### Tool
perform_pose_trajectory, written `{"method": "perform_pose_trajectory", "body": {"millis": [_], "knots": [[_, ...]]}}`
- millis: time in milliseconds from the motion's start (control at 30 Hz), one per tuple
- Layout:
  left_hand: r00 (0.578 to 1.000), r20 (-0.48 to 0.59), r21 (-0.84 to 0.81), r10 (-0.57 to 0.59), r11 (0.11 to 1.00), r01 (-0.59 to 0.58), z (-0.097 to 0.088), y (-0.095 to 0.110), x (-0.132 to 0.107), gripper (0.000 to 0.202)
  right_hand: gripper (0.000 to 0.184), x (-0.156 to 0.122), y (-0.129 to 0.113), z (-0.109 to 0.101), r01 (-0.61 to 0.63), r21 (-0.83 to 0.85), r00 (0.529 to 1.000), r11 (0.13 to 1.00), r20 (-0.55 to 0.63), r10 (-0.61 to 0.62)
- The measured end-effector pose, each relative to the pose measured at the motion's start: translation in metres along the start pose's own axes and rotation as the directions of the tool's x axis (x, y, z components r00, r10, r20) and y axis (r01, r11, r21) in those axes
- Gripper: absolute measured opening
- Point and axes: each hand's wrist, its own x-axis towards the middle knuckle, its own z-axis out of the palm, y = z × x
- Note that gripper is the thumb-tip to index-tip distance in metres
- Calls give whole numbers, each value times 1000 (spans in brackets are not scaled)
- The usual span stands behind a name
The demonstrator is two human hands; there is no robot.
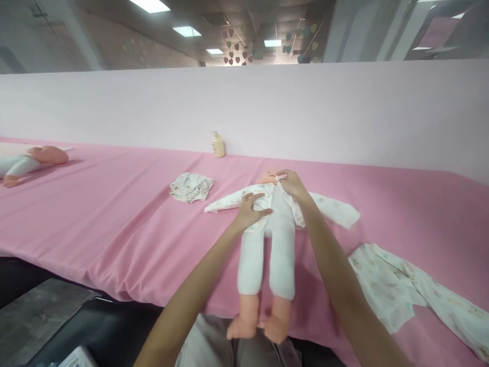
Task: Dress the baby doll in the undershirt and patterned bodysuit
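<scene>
A baby doll (pixel 281 265) with a white cloth body lies on its back on the pink cover, its feet toward me. Around its upper body is a white printed baby shirt (pixel 334 209), the front parted and both sleeves spread sideways. My left hand (pixel 249 213) rests on the shirt's left front panel at the doll's chest, thumb and fingers spread apart. Near the doll's neck, my right hand (pixel 292 184) pinches the edge of the other front panel and lifts it. The doll's head is mostly hidden behind the collar and my right hand.
A folded printed cloth (pixel 191 187) lies left of the doll. Behind stands a pump bottle (pixel 218 146) by the white wall (pixel 244 109). Printed baby pants or another garment (pixel 397 285) lie at right. Another doll (pixel 48 155) is far left. A black chair (pixel 99 331) sits below the table edge.
</scene>
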Motion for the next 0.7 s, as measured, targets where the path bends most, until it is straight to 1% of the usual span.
{"method": "perform_pose_trajectory", "body": {"millis": [100,167,233,300,367,400,467,533,567,633,700], "knots": [[985,-169,0,28,1000,-28,20,1,1,58,49,-7,-6,19,-12,22,994,1000,111,10],[962,-268,-3,53,998,-55,28,-3,2,52,58,-14,-12,24,0,-5,976,1000,220,1],[943,-323,-14,79,996,-88,31,-9,2,43,61,-21,-19,21,38,-28,943,999,331,-26],[931,-347,-50,110,990,-135,31,-14,1,33,59,-26,-25,14,90,-31,907,996,416,-69],[928,-354,-111,119,979,-169,28,-19,-1,27,56,-28,-30,5,77,16,884,997,461,-75],[930,-352,-144,108,975,-168,27,-20,-2,26,55,-29,-33,2,44,61,885,997,462,-67],[940,-332,-191,75,971,-144,25,-21,-3,25,51,-29,-36,-4,-20,175,904,984,424,-57],[950,-300,-201,80,969,-145,24,-21,-5,26,46,-28,-37,-7,-28,247,926,968,371,-68],[954,-281,-195,107,967,-166,24,-21,-6,26,42,-27,-37,-9,-21,242,933,970,354,-68],[955,-234,-178,184,957,-228,23,-21,-8,30,33,-24,-33,-12,-6,144,951,990,307,-39],[952,-181,-168,246,946,-276,21,-21,-10,36,21,-20,-27,-16,8,-62,982,998,188,3]]}}
